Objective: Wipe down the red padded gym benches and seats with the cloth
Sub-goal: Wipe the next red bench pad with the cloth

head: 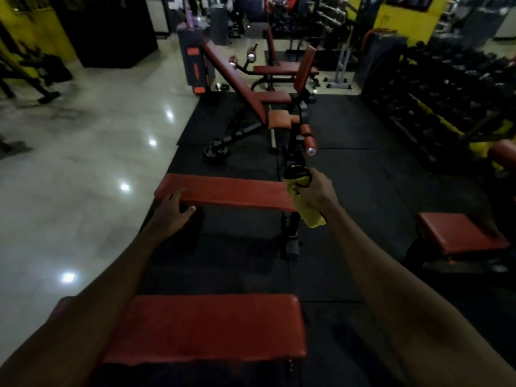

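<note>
A red padded bench lies crosswise in front of me. My left hand grips its left end, fingers over the top edge and thumb under it. My right hand holds a bunched yellow cloth at the pad's right end, with the cloth hanging down past the edge. A second red pad sits nearer to me, between my forearms. Another red seat stands to the right.
An inclined red bench with roller pads stands beyond, and a further red seat behind it. A dumbbell rack lines the right side. Black rubber mats cover the floor here; glossy tiles lie to the left.
</note>
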A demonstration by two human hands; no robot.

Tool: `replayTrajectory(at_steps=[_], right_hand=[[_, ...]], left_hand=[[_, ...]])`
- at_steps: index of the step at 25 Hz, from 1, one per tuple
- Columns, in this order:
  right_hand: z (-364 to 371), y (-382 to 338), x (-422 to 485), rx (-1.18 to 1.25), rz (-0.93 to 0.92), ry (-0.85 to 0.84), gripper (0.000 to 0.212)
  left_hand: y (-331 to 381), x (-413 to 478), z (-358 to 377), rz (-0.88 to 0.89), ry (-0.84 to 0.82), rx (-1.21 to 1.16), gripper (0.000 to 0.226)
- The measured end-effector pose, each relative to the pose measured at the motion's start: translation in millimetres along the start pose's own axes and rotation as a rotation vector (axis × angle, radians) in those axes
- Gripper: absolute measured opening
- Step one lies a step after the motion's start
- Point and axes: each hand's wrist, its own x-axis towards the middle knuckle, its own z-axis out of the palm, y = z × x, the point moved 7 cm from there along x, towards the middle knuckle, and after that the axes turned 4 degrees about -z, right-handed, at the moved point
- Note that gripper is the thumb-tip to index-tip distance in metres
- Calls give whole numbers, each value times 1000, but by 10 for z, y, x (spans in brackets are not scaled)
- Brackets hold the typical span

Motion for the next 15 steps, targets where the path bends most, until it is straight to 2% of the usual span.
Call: replayTrajectory(at_steps=[7,15], right_hand=[[-99,246,296,-53,-63,-78,41],[-29,427,740,-95,-117,-124,46]], left_hand=[[60,-487,313,-121,22,27,75],[354,-49,497,-116,38,-7,71]])
